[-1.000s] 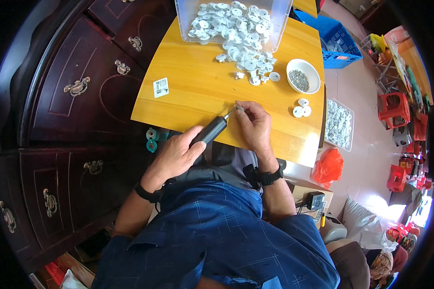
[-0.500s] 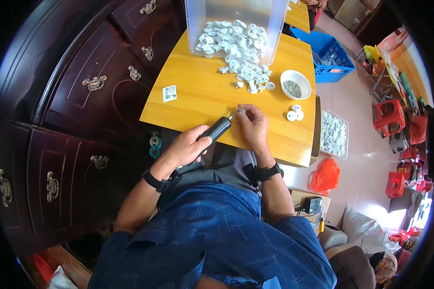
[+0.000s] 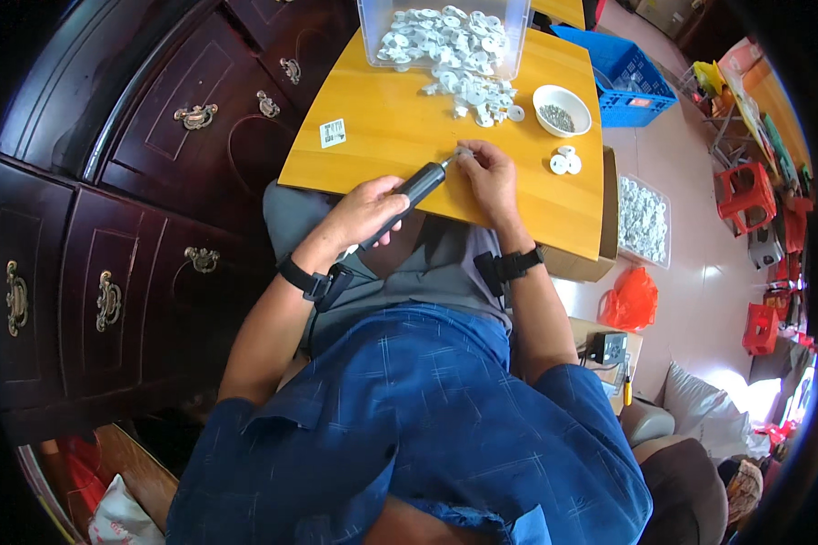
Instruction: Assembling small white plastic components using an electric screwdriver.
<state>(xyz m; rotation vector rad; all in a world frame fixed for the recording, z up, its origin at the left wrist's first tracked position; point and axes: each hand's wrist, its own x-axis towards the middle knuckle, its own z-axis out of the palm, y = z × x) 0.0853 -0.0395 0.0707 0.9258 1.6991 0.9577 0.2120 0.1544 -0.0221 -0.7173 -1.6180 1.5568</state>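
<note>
My left hand [image 3: 364, 216] is wrapped round a black electric screwdriver [image 3: 418, 187], tilted with its bit toward the upper right. At the bit's tip, my right hand [image 3: 494, 183] pinches a small whitish part [image 3: 464, 153], largely covered by the fingers. Both hands are over the front edge of the yellow wooden table [image 3: 382, 113]. Beyond them lies a heap of white round plastic parts [image 3: 471, 89], spilling from a clear plastic bin [image 3: 521, 56]. Three white round parts [image 3: 565, 162] sit together right of my right hand, below a white bowl [image 3: 583, 107] of small metal screws.
A square printed label [image 3: 333, 133] lies on the table's left. Dark wooden drawers [image 3: 168, 145] stand close on the left. Right of the table are a blue crate [image 3: 636, 107], a clear tub [image 3: 666, 245] of white parts and a red plastic bag [image 3: 629, 300] on the floor.
The whole view has shifted, so the table and drawers appear higher and farther right. Both hands keep their grips, the bit still meeting the small part.
</note>
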